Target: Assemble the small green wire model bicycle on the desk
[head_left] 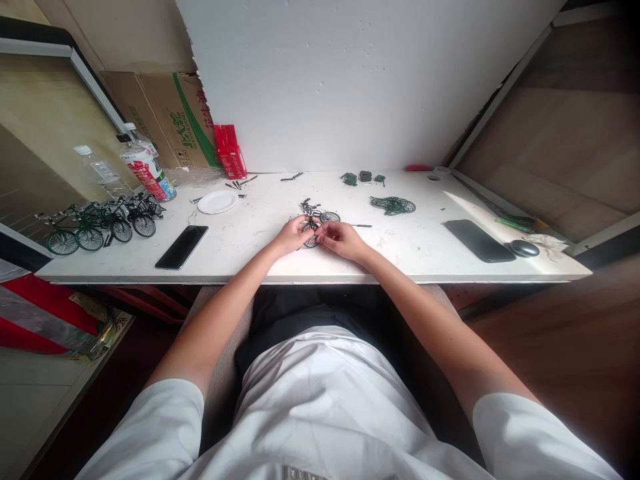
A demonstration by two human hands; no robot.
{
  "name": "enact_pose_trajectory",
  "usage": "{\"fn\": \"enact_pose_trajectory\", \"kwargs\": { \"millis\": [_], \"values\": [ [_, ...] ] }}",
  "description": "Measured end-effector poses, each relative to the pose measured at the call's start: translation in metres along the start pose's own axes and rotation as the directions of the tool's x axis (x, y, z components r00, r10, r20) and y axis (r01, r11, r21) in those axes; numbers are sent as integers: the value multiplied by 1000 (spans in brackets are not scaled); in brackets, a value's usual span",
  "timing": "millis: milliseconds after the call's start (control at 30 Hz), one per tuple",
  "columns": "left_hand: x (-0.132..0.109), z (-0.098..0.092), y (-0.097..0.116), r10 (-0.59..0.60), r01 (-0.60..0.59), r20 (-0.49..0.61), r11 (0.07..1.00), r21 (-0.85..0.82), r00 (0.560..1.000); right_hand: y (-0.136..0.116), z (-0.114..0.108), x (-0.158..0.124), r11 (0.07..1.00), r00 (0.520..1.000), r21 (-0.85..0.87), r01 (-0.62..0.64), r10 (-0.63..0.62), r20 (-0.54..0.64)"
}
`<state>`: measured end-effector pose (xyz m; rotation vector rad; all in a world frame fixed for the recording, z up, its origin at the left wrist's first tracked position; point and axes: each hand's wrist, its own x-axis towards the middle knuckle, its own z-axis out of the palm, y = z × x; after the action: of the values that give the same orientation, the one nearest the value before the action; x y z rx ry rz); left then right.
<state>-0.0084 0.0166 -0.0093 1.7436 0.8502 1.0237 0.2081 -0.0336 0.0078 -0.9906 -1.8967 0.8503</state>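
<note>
A small black model bicycle (330,217) is between my hands, close to the front of the white table. My left hand (291,237) pinches it from the left, thumb and fingers around the part above the nearer wheel. From the other side, my right hand (344,240) is closed with its fingertips at that same wheel (310,235); any tiny part in them is hidden. The handlebar and the other wheel show beyond my fingers. Just right of the bicycle lies a thin dark tool (362,225).
Several model bicycles (91,238) stand at left, near bottles (147,173) and a phone (181,247). Behind are a white plate (218,202), dark slim parts (291,177) and a red box (230,152). Rightward lie green parts (393,205), a black slab (479,241) and a mouse (525,249).
</note>
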Motion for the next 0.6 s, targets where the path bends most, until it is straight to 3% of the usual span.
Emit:
{"fn": "enact_pose_trajectory", "kwargs": {
  "millis": [600],
  "values": [
    [2, 0, -5, 25, -25, 2, 1000, -8, 1000, -2, 0, -1, 1000, 1000, -4, -2, 2, -1]
  ]
}}
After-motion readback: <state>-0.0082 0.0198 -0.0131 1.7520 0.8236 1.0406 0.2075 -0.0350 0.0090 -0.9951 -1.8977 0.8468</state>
